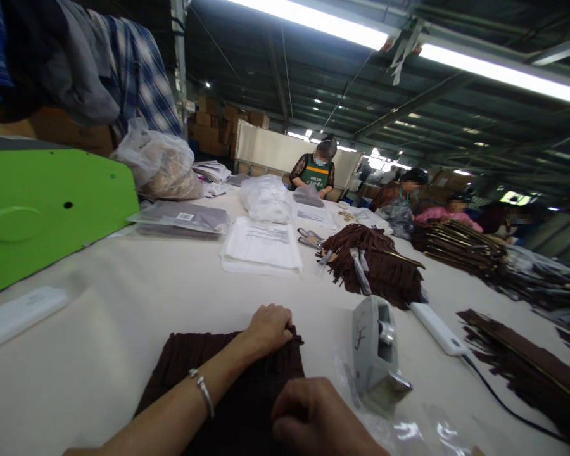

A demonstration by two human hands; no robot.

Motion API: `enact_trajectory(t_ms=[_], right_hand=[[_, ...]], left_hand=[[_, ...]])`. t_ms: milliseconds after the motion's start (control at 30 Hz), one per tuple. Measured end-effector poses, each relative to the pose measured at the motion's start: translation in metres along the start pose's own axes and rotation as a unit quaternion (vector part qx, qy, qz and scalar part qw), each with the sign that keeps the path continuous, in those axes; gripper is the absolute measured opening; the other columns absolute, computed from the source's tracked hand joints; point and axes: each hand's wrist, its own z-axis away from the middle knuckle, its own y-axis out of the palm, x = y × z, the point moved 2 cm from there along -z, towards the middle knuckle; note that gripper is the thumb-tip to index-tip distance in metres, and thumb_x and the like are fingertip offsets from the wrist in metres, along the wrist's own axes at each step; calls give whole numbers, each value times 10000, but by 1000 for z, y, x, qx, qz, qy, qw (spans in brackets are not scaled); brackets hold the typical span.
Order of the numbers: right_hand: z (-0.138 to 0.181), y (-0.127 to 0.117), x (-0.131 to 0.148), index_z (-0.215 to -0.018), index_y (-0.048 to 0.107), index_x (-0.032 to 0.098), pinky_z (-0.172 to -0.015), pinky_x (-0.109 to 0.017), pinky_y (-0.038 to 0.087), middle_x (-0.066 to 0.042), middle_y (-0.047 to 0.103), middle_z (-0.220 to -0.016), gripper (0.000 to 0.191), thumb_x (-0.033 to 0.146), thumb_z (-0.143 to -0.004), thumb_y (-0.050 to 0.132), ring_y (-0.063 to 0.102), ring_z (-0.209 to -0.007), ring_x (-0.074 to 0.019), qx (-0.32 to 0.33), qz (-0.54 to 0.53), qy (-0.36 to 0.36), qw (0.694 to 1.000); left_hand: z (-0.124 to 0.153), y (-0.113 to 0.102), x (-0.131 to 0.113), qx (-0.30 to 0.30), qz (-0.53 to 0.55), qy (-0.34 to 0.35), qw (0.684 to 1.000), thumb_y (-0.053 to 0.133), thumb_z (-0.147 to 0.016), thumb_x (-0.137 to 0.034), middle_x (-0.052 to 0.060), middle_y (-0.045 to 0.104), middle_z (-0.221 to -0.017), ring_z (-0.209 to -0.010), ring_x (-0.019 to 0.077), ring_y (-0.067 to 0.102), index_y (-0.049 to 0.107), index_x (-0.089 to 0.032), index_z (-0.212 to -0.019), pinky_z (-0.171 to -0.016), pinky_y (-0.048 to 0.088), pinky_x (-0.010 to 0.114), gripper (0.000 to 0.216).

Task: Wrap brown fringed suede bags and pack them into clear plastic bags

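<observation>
A dark brown fringed fabric piece (228, 380) is spread flat on the cream-covered work table (123, 304). Its far edge is pinched by the left hand (268, 329), a silver bangle (203, 389) worn on that wrist. The near part is pressed by the right hand (318, 415). Just right of it a grey metal tape dispenser (375, 351) is seen, with a heap of brown fringed pieces (375, 263) beyond.

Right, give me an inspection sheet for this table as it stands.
Surface: wide cream cloth-covered table.
Job's things: dark brown fringed fabric piece lying flat at the near edge.
Clutter: grey tape dispenser, brown fringe pile, white paper stack, scissors, green machine panel.
Grippers: left hand pressing the fabric's far edge; right hand on its near part.
Cables: black cord from a white device.
Surroundings: other people at the far side, stacked cartons.
</observation>
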Motion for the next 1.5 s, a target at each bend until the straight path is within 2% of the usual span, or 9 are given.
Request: enact_trajectory(t_ms=[133,267,467,600,733,900,1100,1300,1500], right_hand=[[-16,-42,-24,-831,703,182,-664,-263,471,-7,704,-750,134,180,-751,595,645,-726,-179,-143,9,14,990],[-46,-58,-44,-1204,617,173,-843,-343,504,-85,684,-1148,516,196,-694,688,635,-1019,-236,-153,-11,-9,988],[-53,-34,-33,-1009,724,255,-952,-328,471,-18,725,-1076,364,49,-769,544,642,-1029,-191,-135,19,-161,977],[-31,-12,-34,-1083,704,255,-1070,-378,409,-36,692,-1187,302,122,-867,541,597,-1163,-202,-130,69,-197,969],[-7,10,-39,-1209,635,186,-1118,-453,358,-106,635,-1281,338,188,-877,574,528,-1260,-246,-113,141,-248,952],[14,9,-31,-1109,653,221,-1082,-351,418,-53,726,-1101,245,189,-869,613,639,-1114,-195,-106,123,-344,925],[2,-27,-46,-937,678,228,-790,-307,531,-48,726,-924,139,203,-907,544,671,-876,-196,-246,106,-171,948],[-41,-26,-46,-942,677,227,-707,-295,468,-9,707,-825,156,238,-787,668,634,-736,-188,-232,77,-42,969],[-59,-20,-42,-901,639,213,-607,-256,413,27,639,-666,184,152,-749,555,600,-628,-162,-247,22,11,969]], left_hand=[[7,-8,-3,-37,14,28,999,562,-848,-150,27,666,-928,-936,206,589,654,-200,-893,-862,425,374,114],[18,-12,-9,-49,41,68,996,550,-826,-121,17,664,-925,-945,208,577,657,-231,-883,-875,388,360,164],[42,-15,-17,-32,129,112,985,553,-800,-99,-34,672,-941,-929,150,604,631,-251,-900,-857,431,258,197],[55,-24,-4,-43,178,87,979,466,-880,-180,-24,690,-923,-854,139,635,611,-236,-969,-781,477,236,180],[53,-24,14,-71,176,62,980,394,-875,-127,35,661,-1132,-1070,158,589,588,-202,-1124,-966,435,284,324],[40,-8,12,-30,148,97,984,430,-823,-71,58,614,-1276,-1199,177,529,574,-193,-1234,-1071,369,319,451],[38,3,4,-6,127,116,985,468,-802,-70,43,644,-1199,-1116,206,572,586,-246,-1214,-1017,418,366,464],[43,9,10,-23,130,93,987,409,-852,-96,79,595,-1303,-1173,214,552,433,-199,-1366,-1040,412,386,524],[45,14,15,-37,140,90,985,387,-830,-59,74,607,-1279,-1156,185,570,357,-202,-1408,-1033,432,344,596]])
